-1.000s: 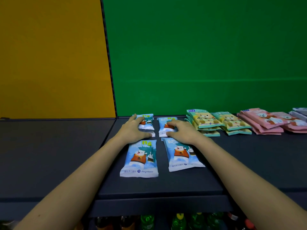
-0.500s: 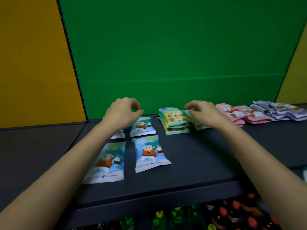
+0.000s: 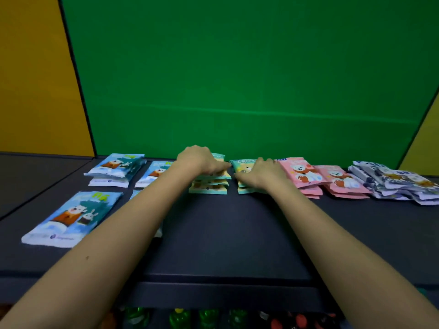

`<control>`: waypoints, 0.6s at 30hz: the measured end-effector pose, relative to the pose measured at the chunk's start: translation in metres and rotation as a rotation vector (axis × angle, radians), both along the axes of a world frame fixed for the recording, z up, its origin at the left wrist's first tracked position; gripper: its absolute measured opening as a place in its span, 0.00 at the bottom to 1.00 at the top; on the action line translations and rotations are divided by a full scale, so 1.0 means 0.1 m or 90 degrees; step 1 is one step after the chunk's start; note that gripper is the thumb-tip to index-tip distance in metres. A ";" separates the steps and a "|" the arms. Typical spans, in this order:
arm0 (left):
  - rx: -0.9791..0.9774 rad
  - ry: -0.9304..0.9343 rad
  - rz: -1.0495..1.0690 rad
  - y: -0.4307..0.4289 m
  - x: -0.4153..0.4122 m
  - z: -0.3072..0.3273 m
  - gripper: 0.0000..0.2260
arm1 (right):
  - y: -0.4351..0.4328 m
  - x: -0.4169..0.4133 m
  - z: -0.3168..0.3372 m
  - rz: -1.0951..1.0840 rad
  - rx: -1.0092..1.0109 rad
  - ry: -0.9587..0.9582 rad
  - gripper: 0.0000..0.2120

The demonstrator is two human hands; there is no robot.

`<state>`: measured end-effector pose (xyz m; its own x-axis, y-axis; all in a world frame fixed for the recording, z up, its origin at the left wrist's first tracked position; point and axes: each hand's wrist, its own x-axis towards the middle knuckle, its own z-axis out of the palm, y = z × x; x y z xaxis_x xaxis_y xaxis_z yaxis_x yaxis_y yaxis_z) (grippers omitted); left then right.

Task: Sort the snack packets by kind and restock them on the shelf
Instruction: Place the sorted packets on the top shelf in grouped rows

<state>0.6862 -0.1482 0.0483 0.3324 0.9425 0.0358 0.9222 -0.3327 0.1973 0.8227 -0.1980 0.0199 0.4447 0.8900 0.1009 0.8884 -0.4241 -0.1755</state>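
Note:
Two stacks of teal-and-yellow bear packets stand side by side at the back of the dark shelf [image 3: 225,233]. My left hand [image 3: 199,160] lies on top of the left stack [image 3: 209,187], thumb pointing right. On the right stack [image 3: 243,166] rests my right hand [image 3: 261,174], its fingers laid flat over the top packet. Blue bear packets lie to the left: one near the front [image 3: 71,217], a small pile at the back [image 3: 116,167], and others partly hidden under my left forearm.
Right of the teal stacks lie two piles of pink packets [image 3: 299,172] and a looser heap of white-and-purple packets [image 3: 392,181]. A green panel stands behind the shelf. Bottles [image 3: 180,319] show on the level below the shelf's front edge.
Both hands have left the blue packets, moved right and come down onto the two teal stacks. My view has swung right, so the white-and-purple heap now shows.

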 end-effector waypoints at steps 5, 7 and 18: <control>-0.039 0.034 0.046 -0.02 0.13 0.03 0.30 | 0.11 0.01 -0.04 -0.015 0.001 0.041 0.45; -0.037 0.037 0.055 0.00 0.16 0.00 0.31 | 0.13 0.00 -0.05 -0.020 0.016 0.044 0.45; 0.054 -0.039 0.007 -0.62 -0.26 0.05 0.34 | -0.74 -0.10 0.10 0.113 0.167 0.133 0.29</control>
